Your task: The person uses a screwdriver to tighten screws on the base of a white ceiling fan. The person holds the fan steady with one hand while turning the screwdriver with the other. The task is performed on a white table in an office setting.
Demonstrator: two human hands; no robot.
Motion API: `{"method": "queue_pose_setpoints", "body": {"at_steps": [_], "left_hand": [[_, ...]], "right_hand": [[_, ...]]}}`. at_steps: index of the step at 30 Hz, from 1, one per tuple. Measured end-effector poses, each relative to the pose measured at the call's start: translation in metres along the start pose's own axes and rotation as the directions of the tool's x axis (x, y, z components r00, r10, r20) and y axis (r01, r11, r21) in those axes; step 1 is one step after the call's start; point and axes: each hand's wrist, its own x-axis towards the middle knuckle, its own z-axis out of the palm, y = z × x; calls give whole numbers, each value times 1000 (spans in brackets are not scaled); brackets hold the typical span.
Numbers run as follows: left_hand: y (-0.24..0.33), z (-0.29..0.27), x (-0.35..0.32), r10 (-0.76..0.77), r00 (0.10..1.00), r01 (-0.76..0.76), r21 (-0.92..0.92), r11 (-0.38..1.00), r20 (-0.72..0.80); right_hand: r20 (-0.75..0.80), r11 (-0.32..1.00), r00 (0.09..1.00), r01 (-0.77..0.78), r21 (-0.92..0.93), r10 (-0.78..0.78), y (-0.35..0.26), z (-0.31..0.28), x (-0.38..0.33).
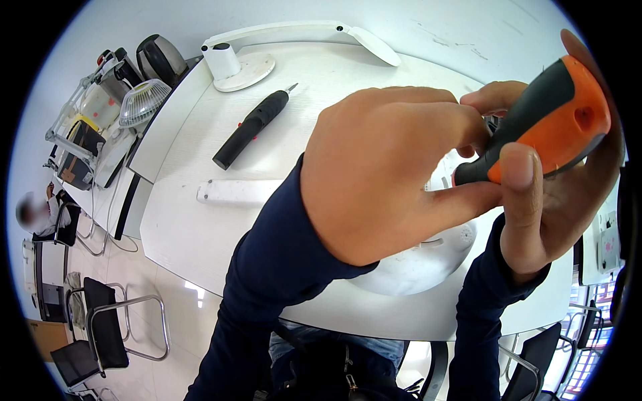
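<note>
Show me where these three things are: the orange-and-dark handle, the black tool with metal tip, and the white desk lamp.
Orange-and-dark handle (556, 136): head view, on its orange side.
Black tool (257, 125): head view, middle of its body.
White desk lamp (287, 26): head view, on its long arm.

Hands, two: one left hand (378, 174), one right hand (562, 207). Tools, two: one orange-and-black tool (552, 123), one black screwdriver (253, 129). On the worktop (180, 150) before me: one lamp (253, 71), one white bar (237, 192), one white dome (414, 271). Beyond, from where I stand: one kettle (159, 57), one seated person (51, 216), at least three chairs (103, 321).
</note>
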Motion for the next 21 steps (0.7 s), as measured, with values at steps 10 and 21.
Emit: {"method": "queue_pose_setpoints", "body": {"at_steps": [10,21], "left_hand": [[-1,2,-1,-24,999,24,-12,1000,36],[3,5,0,-27,999,26,11,1000,21]], "right_hand": [[82,999,997,-14,38,11,9,-11,-1],[4,999,1000,4,-45,-3,3,-1,2]]}}
